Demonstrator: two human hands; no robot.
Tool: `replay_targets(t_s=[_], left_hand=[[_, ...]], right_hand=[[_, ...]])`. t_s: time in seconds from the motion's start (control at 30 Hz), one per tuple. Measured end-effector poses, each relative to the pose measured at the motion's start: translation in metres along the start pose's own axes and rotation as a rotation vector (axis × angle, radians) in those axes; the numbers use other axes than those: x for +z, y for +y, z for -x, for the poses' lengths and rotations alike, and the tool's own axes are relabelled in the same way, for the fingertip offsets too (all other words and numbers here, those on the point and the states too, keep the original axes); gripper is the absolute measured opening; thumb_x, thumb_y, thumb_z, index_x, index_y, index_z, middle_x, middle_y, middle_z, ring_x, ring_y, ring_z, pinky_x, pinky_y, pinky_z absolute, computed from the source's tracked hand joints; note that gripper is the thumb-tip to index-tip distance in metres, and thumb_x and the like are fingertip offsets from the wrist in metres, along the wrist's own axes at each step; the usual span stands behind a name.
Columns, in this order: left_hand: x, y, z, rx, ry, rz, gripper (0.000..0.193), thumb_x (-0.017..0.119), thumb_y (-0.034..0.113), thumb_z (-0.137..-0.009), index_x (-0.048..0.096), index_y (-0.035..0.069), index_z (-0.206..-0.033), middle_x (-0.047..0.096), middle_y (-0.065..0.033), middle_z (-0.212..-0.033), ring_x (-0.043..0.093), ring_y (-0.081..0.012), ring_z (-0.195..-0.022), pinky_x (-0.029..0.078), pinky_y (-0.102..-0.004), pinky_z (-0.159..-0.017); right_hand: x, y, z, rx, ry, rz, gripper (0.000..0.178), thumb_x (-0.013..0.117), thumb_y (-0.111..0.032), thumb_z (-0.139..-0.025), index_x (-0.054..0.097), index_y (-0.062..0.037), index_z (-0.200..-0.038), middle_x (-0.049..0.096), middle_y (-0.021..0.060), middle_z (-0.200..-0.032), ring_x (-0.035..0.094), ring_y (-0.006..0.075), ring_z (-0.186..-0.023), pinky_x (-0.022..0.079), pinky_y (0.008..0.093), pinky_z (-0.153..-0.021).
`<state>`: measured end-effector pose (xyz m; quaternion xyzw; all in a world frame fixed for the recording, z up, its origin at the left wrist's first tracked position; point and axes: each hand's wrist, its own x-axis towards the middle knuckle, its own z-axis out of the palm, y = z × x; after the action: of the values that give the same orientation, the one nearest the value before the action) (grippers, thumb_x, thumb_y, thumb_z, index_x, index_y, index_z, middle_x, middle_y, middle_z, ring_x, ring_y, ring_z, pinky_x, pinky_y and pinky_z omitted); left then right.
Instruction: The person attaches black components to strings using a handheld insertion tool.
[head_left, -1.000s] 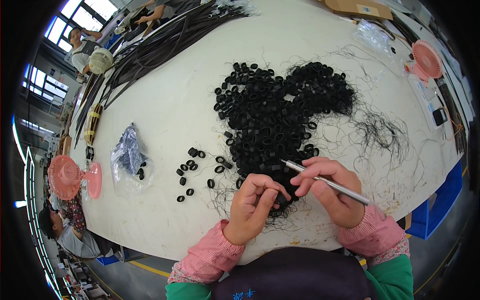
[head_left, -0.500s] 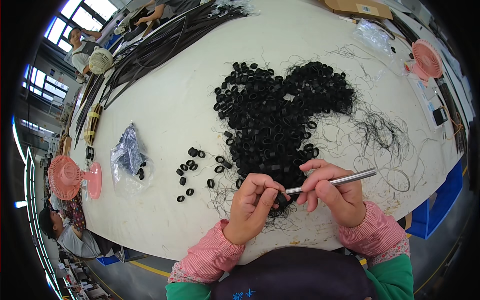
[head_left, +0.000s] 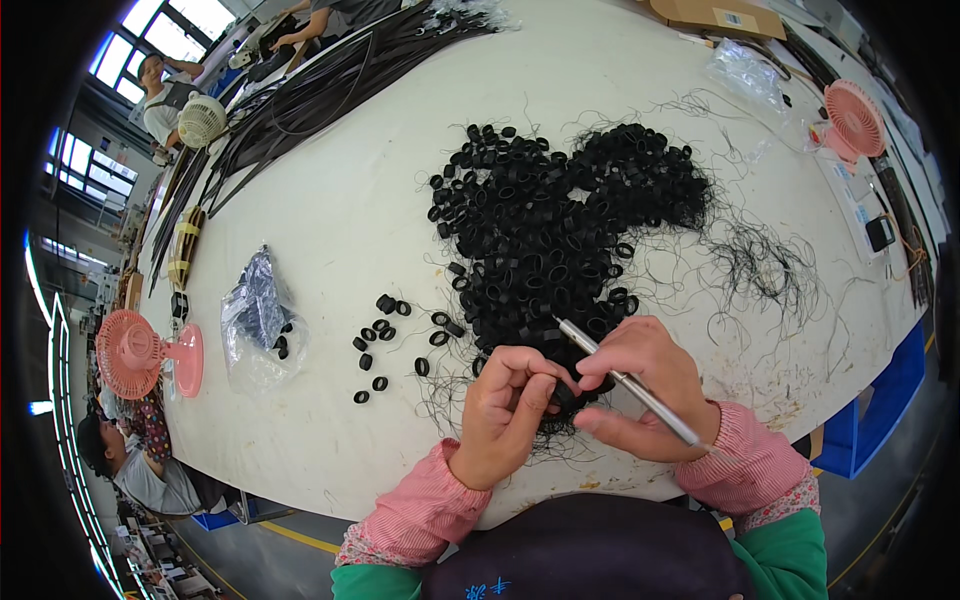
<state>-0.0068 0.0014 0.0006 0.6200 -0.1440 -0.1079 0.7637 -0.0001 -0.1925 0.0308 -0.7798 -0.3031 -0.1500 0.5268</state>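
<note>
My left hand (head_left: 508,415) is closed in a pinch on a small black loop (head_left: 565,396), which its fingertips partly hide. Across my right hand (head_left: 660,365) lies a slim silver pen-shaped metal tool (head_left: 655,404), held between thumb and fingers. Its thin tip points up and left, over the near part of a large pile of black loops (head_left: 540,240) and apart from the loop in my left hand. My right fingertips are close to that held loop; whether they grip a thread there is too small to tell.
Several stray black loops (head_left: 379,383) lie left of the pile, near a clear plastic bag (head_left: 262,330). Loose black threads (head_left: 765,265) spread to the right. Pink fans (head_left: 853,118) stand on both sides. Long black strips (head_left: 290,105) cover the far left; co-workers sit beyond.
The tool has swung from pointing left at the held loop to pointing up and left, away from it. My right hand has turned with it; my left hand has hardly moved.
</note>
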Motion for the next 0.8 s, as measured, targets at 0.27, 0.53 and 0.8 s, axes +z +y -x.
replay_targets(t_s=[0.27, 0.53, 0.8], left_hand=[[0.002, -0.004, 0.001, 0.004, 0.027, 0.064, 0.016, 0.046, 0.002, -0.098, 0.046, 0.000, -0.114, 0.062, -0.0131, -0.102, 0.064, -0.0152, -0.090, 0.053, -0.0263, -0.079], [0.001, 0.001, 0.000, -0.124, -0.066, 0.274, 0.026, 0.052, 0.002, -0.096, 0.046, 0.000, -0.121, 0.064, -0.0114, -0.100, 0.063, -0.0114, -0.082, 0.051, -0.0229, -0.072], [0.004, 0.002, 0.003, -0.121, 0.012, 0.130, 0.018, 0.060, 0.004, -0.092, 0.056, 0.001, -0.110, 0.066, -0.0056, -0.087, 0.059, -0.0048, -0.072, 0.048, -0.0176, -0.062]], right_hand=[[0.007, 0.011, 0.004, -0.150, 0.106, 0.232, 0.042, 0.074, -0.002, -0.065, 0.060, -0.0087, -0.104, 0.059, 0.0052, -0.087, 0.058, 0.0236, -0.076, 0.045, 0.0365, -0.072], [0.007, 0.008, 0.005, -0.034, 0.137, 0.084, 0.038, 0.074, 0.002, -0.068, 0.061, -0.0077, -0.102, 0.060, 0.0071, -0.086, 0.059, 0.0229, -0.075, 0.047, 0.0344, -0.069], [0.011, 0.006, 0.012, 0.248, 0.104, -0.285, 0.031, 0.072, 0.000, -0.079, 0.059, -0.0049, -0.106, 0.062, 0.0068, -0.088, 0.062, 0.0133, -0.079, 0.049, 0.0241, -0.068]])
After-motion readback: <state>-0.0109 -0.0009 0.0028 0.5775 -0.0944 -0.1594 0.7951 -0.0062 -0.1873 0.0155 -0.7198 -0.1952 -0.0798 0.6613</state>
